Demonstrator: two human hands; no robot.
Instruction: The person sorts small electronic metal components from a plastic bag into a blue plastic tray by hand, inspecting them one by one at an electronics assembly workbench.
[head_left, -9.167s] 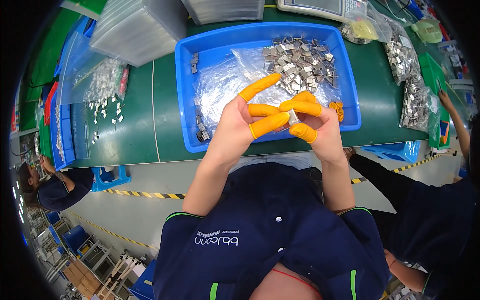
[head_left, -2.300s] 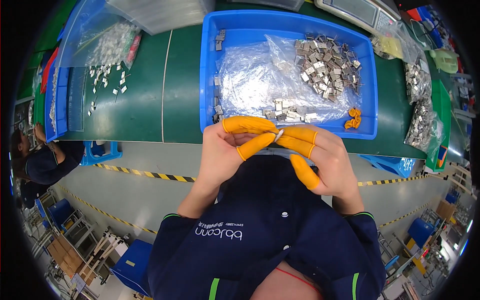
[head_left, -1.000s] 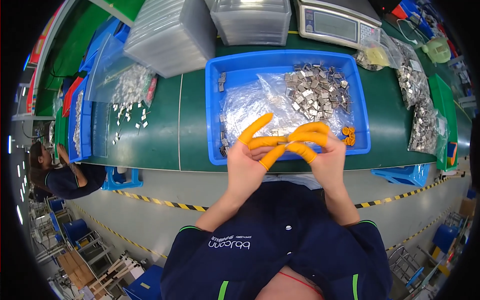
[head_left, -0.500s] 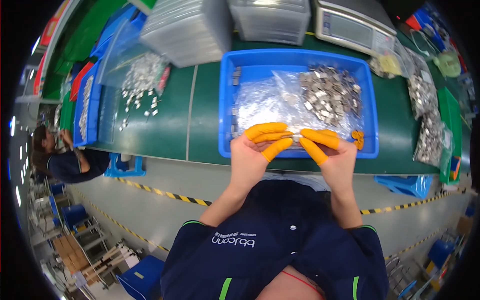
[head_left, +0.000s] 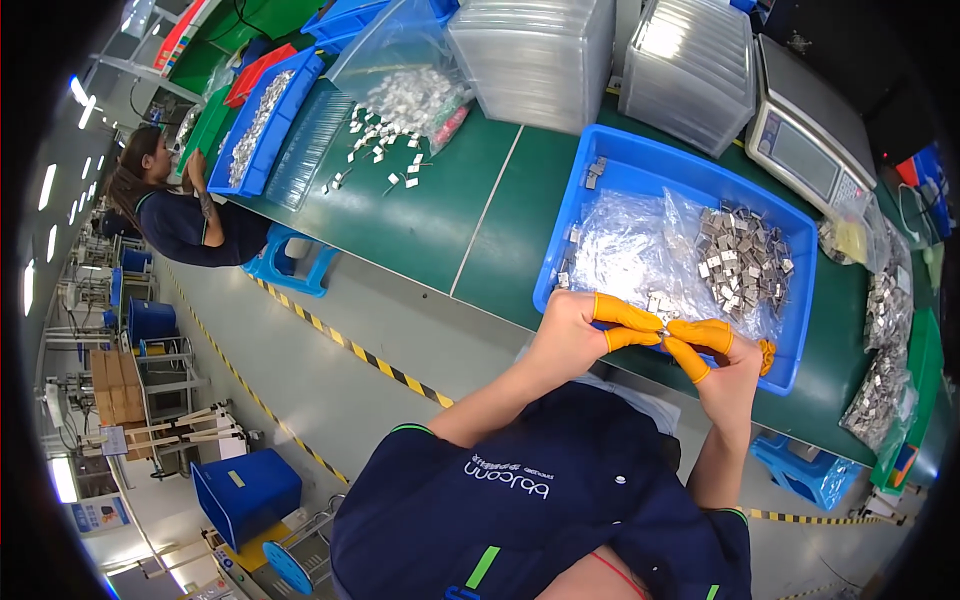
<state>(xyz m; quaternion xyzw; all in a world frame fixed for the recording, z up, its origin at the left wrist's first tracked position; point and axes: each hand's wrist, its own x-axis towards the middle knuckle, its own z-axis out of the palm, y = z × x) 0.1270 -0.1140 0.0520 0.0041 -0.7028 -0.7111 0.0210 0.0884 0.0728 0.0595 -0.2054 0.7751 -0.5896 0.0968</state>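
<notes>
My left hand (head_left: 598, 332) and my right hand (head_left: 718, 358) meet fingertip to fingertip over the near edge of a blue bin (head_left: 797, 345). Orange finger cots cover the thumbs and some fingers of both. Pinched between the tips is a small silvery metal piece (head_left: 665, 331), mostly hidden by the fingers. Inside the bin, a heap of small metal pieces (head_left: 742, 262) lies at the right, on crumpled clear plastic film (head_left: 625, 245). Several more pieces (head_left: 596, 172) sit along the bin's left wall. Spare orange finger cots (head_left: 766, 356) rest in its near right corner.
Left on the green table (head_left: 440, 235), small white pieces (head_left: 410, 105) spill from a clear bag. Stacked clear trays (head_left: 535, 65) and a scale (head_left: 800, 150) stand behind the bin. Bags of metal pieces (head_left: 885, 330) lie at right. Another person (head_left: 180, 205) works at far left.
The view has turned and swung left, so the table now slants and the bin appears farther right. Both hands stay together at the bin's near edge, their fingertips still pinching closely.
</notes>
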